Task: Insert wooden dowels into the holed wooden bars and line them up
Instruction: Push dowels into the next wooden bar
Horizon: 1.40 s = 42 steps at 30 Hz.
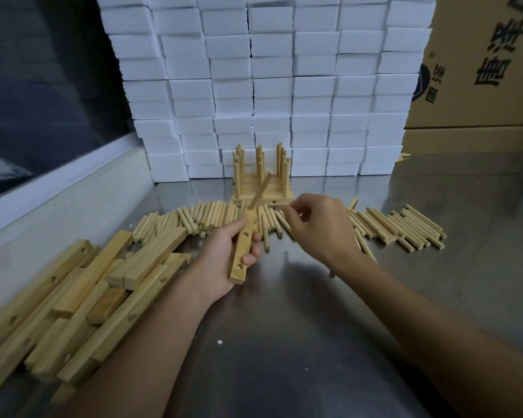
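The holed bar (244, 248) is held up over the desk (284, 327), gripped in the left hand (224, 260), with one dowel (261, 190) stuck in its far hole. The right hand (317, 227) pinches another dowel (284, 209), probably for the next hole. Finished bars (261, 188) stand behind.

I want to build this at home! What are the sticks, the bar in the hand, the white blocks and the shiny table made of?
The sticks and the bar look like pale, unpainted wood: yellowish, matte, with faint grain. The white blocks seem to be foam, judging by their soft, slightly crumbly edges, though I can't be sure. The table looks like brushed metal, probably steel: grey, with blurry reflections.
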Each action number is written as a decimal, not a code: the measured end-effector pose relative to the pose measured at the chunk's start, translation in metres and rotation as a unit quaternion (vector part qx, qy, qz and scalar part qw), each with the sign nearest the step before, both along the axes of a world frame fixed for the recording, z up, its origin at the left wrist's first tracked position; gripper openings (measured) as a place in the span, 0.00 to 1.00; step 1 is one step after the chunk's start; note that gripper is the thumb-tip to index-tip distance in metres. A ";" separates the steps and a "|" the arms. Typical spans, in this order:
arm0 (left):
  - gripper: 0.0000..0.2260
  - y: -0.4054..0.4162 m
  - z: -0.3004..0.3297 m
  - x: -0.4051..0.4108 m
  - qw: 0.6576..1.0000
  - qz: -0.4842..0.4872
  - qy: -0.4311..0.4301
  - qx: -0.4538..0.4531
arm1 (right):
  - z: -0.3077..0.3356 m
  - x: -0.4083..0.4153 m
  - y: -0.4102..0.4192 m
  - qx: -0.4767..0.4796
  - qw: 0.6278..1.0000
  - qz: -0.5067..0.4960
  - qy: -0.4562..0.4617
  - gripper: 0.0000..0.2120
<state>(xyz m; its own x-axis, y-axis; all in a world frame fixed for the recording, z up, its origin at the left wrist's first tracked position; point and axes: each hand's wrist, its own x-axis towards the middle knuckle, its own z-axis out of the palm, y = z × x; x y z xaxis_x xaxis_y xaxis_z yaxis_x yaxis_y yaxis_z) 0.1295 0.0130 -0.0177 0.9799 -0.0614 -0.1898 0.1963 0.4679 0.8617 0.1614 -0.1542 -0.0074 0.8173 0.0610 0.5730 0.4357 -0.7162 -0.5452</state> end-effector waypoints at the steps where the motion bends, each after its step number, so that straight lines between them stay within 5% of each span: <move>1: 0.11 0.000 0.000 0.000 1.000 0.002 0.004 -0.009 | -0.001 0.001 -0.002 -0.052 0.998 -0.027 -0.003 0.09; 11: 0.13 0.003 0.000 0.000 0.996 0.030 0.026 -0.082 | -0.005 0.008 -0.019 -0.255 0.940 -0.193 0.116 0.14; 27: 0.14 0.006 -0.004 0.002 0.995 0.031 0.021 -0.090 | -0.018 -0.010 -0.006 -0.219 0.957 -0.166 0.095 0.11; 34: 0.13 0.005 -0.004 0.001 0.995 0.032 0.019 -0.089 | -0.017 -0.008 -0.013 0.021 0.998 -0.062 -0.004 0.09; 42: 0.14 0.004 -0.002 -0.001 0.996 0.033 0.020 -0.084 | -0.007 -0.007 -0.004 0.284 0.958 0.017 0.012 0.04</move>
